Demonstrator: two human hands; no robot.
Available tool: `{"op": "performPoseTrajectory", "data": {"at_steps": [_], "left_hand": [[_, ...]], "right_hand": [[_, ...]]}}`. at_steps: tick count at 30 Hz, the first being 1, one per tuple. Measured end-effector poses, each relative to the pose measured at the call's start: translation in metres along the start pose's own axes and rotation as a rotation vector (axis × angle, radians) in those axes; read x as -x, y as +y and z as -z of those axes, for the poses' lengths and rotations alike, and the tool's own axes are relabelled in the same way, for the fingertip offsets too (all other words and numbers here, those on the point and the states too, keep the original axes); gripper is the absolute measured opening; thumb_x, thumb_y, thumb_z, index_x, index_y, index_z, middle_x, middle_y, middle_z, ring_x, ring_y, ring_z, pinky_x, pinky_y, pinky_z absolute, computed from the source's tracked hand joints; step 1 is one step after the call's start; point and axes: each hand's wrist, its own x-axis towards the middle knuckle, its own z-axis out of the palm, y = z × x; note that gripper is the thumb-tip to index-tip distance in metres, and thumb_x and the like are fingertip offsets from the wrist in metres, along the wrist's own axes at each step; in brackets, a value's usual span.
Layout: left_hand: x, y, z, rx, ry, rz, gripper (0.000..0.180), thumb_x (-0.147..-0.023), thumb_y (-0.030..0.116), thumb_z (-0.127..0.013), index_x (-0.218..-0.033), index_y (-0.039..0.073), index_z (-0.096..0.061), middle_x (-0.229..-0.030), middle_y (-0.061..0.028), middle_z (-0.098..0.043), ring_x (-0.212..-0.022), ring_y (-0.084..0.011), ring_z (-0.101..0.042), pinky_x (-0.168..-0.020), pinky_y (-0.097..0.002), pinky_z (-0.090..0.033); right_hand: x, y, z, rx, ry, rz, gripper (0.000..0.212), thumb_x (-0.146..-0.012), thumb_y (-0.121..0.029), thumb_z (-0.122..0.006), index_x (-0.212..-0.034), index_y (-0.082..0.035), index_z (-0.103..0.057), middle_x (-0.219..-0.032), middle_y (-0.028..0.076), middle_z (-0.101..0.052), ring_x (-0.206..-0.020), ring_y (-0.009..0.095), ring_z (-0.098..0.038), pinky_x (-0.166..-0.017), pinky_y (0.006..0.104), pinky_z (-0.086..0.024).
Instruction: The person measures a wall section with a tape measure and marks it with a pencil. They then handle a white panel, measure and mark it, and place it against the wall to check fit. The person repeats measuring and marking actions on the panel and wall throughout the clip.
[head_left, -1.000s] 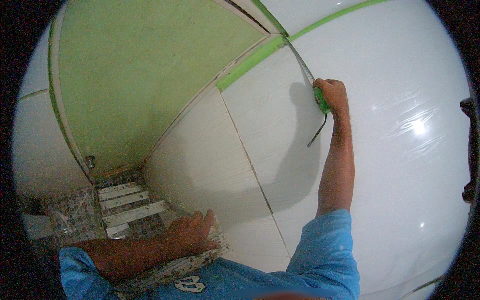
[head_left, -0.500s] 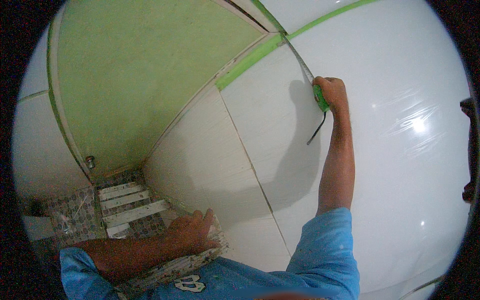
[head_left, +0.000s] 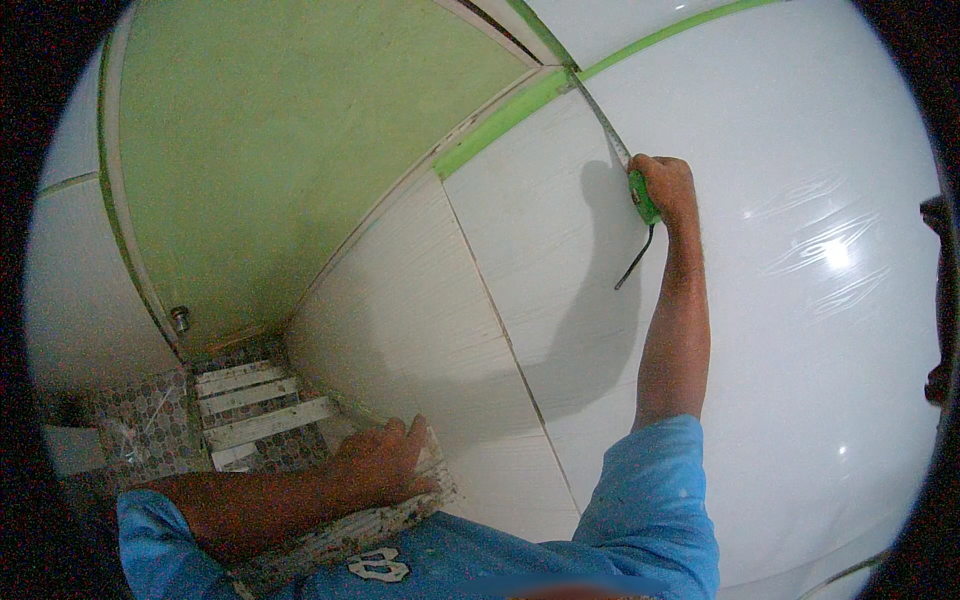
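Note:
My right hand (head_left: 664, 187) is raised against the white panelled wall and closed round a green tape measure (head_left: 645, 198). Its metal blade (head_left: 607, 130) is drawn out up and to the left, reaching the corner where the green strip meets the door frame. A black strap (head_left: 633, 258) dangles from the case. Low down, close to my body, my left hand (head_left: 385, 462) grips the top board of a paint-spattered wooden ladder (head_left: 370, 525), its fingers bent at the board's end. Part of that grip is hidden from sight.
Ladder rungs (head_left: 265, 424) go down to a patterned tile floor (head_left: 150, 415). A green door (head_left: 320, 150) with a metal knob (head_left: 180, 319) fills the upper left. The white wall (head_left: 800, 350) on the right is glossy, with wrinkled clear film. A dark object (head_left: 938, 300) shows at the right rim.
The view has shifted very slightly. Both hands, the tape measure and its drawn-out blade keep practically the same places.

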Motion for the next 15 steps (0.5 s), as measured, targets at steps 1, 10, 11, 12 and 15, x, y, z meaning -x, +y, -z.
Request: {"op": "performPoseTrajectory", "data": {"at_steps": [1, 10, 11, 12, 15], "left_hand": [[-0.001, 0.001, 0.0, 0.004, 0.015, -0.008, 0.105, -0.091, 0.067, -0.072, -0.158, -0.005, -0.035, -0.122, -0.03, -0.064, -0.111, -0.046, -0.07, -0.091, -0.0558, -0.06], [-0.003, 0.008, 0.003, 0.037, -0.039, 0.023, 0.102, -0.092, 0.062, -0.073, -0.159, -0.004, -0.034, -0.123, -0.031, -0.064, -0.113, -0.0471, -0.069, -0.093, -0.0573, -0.059], [-0.003, 0.009, 0.003, 0.043, -0.042, 0.027, 0.102, -0.092, 0.062, -0.073, -0.159, -0.004, -0.033, -0.123, -0.0312, -0.064, -0.113, -0.0473, -0.069, -0.093, -0.0575, -0.059], [-0.002, 0.009, 0.002, 0.04, -0.04, 0.023, 0.102, -0.092, 0.062, -0.073, -0.159, -0.005, -0.033, -0.124, -0.0314, -0.064, -0.113, -0.0475, -0.069, -0.094, -0.0576, -0.059], [-0.004, 0.01, -0.001, 0.037, -0.034, 0.009, 0.104, -0.092, 0.062, -0.073, -0.159, -0.006, -0.032, -0.125, -0.0322, -0.063, -0.113, -0.0478, -0.069, -0.094, -0.0578, -0.058]], "right_hand": [[0.0, 0.0, 0.001, 0.021, 0.001, 0.064, 0.045, -0.086, -0.04, -0.068, -0.084, 0.005, -0.078, -0.076, 0.018, -0.075, -0.067, 0.029, -0.072, -0.074, 0.0428, -0.059], [-0.007, 0.013, 0.004, 0.032, -0.018, 0.187, 0.04, -0.08, -0.032, -0.074, -0.091, 0.006, -0.08, -0.079, 0.019, -0.075, -0.065, 0.027, -0.07, -0.068, 0.0403, -0.058], [-0.009, 0.015, 0.003, 0.039, -0.026, 0.16, 0.041, -0.08, -0.032, -0.074, -0.091, 0.006, -0.08, -0.079, 0.019, -0.075, -0.065, 0.027, -0.07, -0.068, 0.0404, -0.058], [-0.01, 0.017, 0.003, 0.043, -0.033, 0.119, 0.041, -0.08, -0.032, -0.074, -0.092, 0.006, -0.081, -0.079, 0.019, -0.075, -0.065, 0.027, -0.07, -0.068, 0.0405, -0.058], [-0.012, 0.022, 0.003, -0.047, -0.019, 0.041, 0.042, -0.08, -0.033, -0.074, -0.094, 0.006, -0.081, -0.079, 0.019, -0.075, -0.065, 0.027, -0.07, -0.068, 0.0408, -0.058]]}}
